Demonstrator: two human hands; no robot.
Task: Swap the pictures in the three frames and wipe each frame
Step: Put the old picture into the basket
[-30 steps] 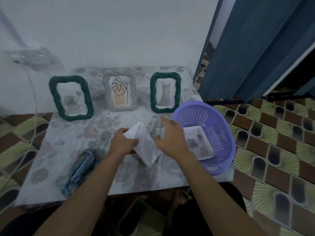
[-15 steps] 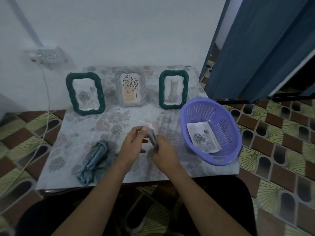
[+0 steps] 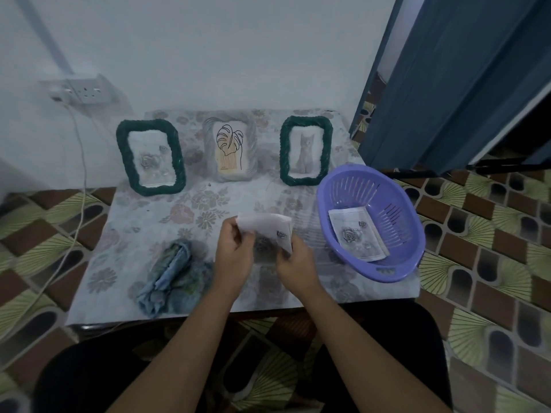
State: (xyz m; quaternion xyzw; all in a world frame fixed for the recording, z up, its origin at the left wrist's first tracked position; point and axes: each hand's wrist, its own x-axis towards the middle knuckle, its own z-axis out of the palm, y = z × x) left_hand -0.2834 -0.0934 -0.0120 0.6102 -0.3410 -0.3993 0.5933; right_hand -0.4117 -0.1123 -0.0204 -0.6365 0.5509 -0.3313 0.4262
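Left hand [image 3: 232, 253] and right hand [image 3: 293, 263]: fingers curled, both pinching one print [image 3: 265, 226] of thin white paper, bent, with a rose motif near its right edge, held over the table [image 3: 134, 222], which has a floral cover. Cloth [image 3: 170, 275]: blue, crumpled, just left of the hands. Basket [image 3: 396, 204]: purple slotted plastic, oval, at right, with a second print [image 3: 356, 238], roses, lying flat inside. Rear row, upright: left frame [image 3: 123, 156], green, rope-textured, rose picture; middle frame [image 3: 252, 144], grey, twisted, leaf line drawing; right frame [image 3: 327, 150], green, cat.
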